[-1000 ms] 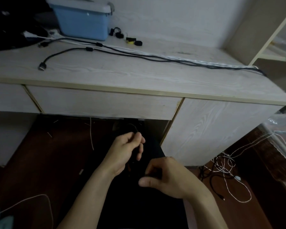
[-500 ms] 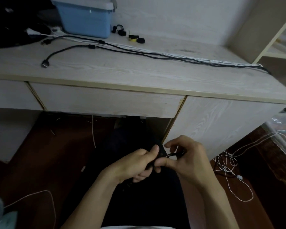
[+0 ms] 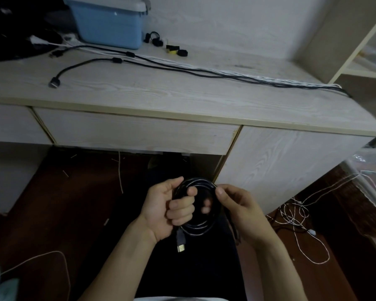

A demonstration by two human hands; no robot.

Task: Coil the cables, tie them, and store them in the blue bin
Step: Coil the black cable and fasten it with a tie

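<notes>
A coiled black cable hangs in front of my lap, below the desk's front edge. My left hand grips the coil's left side in a fist. My right hand pinches the coil's upper right side between thumb and fingers. A gold-tipped plug dangles from the coil's bottom. The blue bin, lid on, stands at the desk's back left. Several black and white cables lie stretched across the desk top. Small black and yellow ties lie right of the bin.
The pale wooden desk has a drawer front and a cabinet door facing me. A tangle of white and black cables lies on the dark floor at the right. A thin white wire loops on the floor at the left. Shelving stands at the far right.
Both hands have come together in front of my lap and now hold up a coil of black cable; a second ago they were apart and the coil was not visible.
</notes>
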